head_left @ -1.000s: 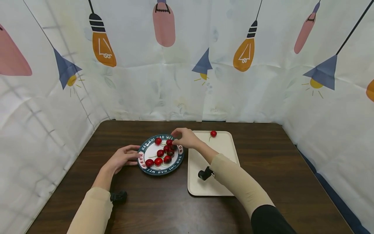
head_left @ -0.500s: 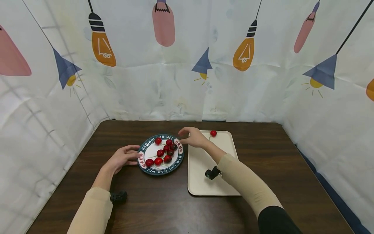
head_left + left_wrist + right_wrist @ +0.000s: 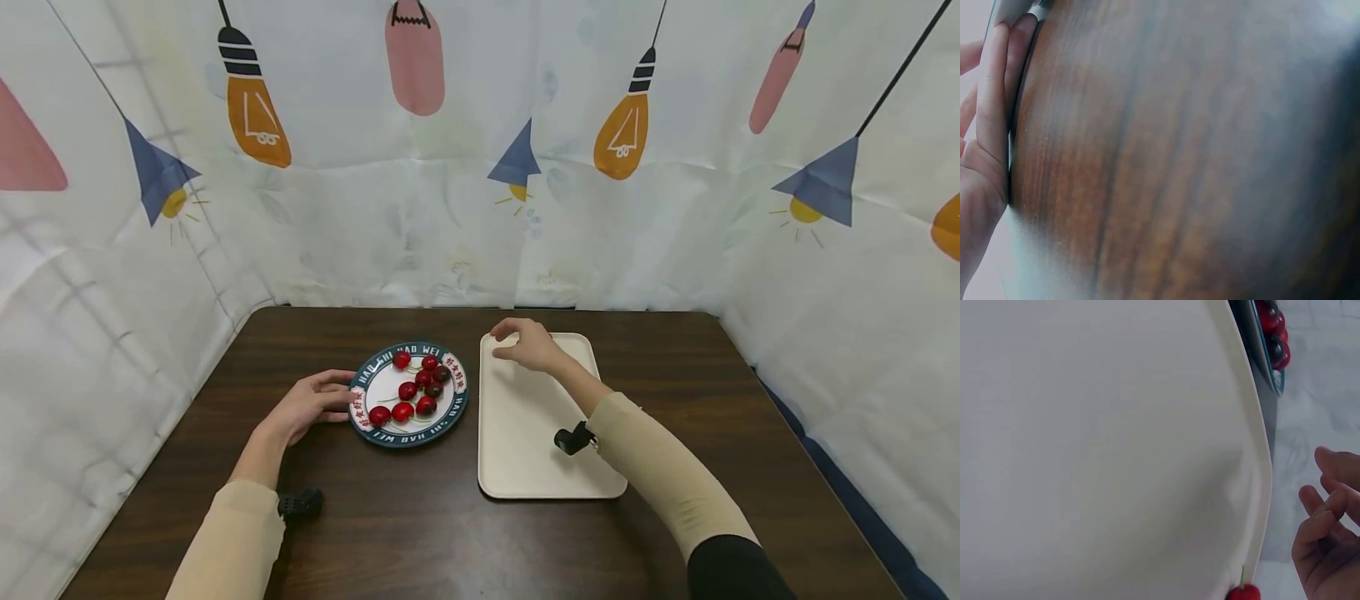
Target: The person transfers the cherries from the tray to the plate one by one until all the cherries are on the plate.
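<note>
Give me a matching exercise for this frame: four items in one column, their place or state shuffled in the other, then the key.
Items:
1. left hand
2. right hand
3. plate
4. tray

Places or states:
A. over the far end of the tray, fingers loosely curled
B. cream, lies right of the plate on the dark table
C. rests on the table, fingers at the plate's rim
D. holds a cluster of red cherries

Pairs: 1-C, 2-A, 3-D, 4-B

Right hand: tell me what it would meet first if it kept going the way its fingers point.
Probably the tray's far left corner rim, just beyond the right hand, then bare table. Depth is uncertain.
</note>
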A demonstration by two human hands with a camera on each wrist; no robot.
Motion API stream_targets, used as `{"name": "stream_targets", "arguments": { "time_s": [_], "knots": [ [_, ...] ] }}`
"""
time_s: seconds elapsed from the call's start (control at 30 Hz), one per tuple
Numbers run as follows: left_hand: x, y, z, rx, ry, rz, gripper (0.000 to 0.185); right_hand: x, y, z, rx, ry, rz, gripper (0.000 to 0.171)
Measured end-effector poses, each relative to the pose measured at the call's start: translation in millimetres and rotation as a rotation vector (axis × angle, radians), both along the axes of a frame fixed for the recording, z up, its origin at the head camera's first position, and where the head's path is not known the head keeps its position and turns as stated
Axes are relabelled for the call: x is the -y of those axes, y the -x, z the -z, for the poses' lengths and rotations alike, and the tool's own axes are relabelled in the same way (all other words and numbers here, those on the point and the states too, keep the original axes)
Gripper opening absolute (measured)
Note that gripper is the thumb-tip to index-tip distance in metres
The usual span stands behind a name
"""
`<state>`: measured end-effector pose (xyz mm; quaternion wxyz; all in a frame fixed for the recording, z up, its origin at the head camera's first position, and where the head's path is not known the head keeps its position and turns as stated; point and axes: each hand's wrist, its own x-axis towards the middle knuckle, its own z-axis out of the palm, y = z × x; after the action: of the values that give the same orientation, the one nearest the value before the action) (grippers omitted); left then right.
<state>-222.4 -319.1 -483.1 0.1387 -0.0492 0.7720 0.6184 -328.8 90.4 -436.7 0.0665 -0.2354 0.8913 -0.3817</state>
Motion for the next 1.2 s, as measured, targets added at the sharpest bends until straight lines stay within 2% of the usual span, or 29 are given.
{"name": "stream_targets", "arguments": {
  "time_s": [0.2, 0.47, 0.7, 1.2],
  "knots": [
    [1, -0.6, -0.6, 0.007, 0.007, 0.006, 0.064, -27, 0.8, 0.6, 0.000, 0.019, 0.047, 0.037],
    [7, -9.4, -0.4, 0.025, 0.018, -0.005, 0.066, -48, 0.3, 8.0, 0.064, 0.065, 0.114, 0.039],
    [2, -0.8, 1.0, 0.003, 0.004, 0.009, 0.063, -70, 5.3, 10.3, 0.070, 0.067, 0.191, 0.039],
    [0, -0.8, 1.5, 0.007, -0.006, 0.013, 0.063, -74, 8.8, 20.5, 0.075, 0.022, 0.218, 0.037]
  ]
}}
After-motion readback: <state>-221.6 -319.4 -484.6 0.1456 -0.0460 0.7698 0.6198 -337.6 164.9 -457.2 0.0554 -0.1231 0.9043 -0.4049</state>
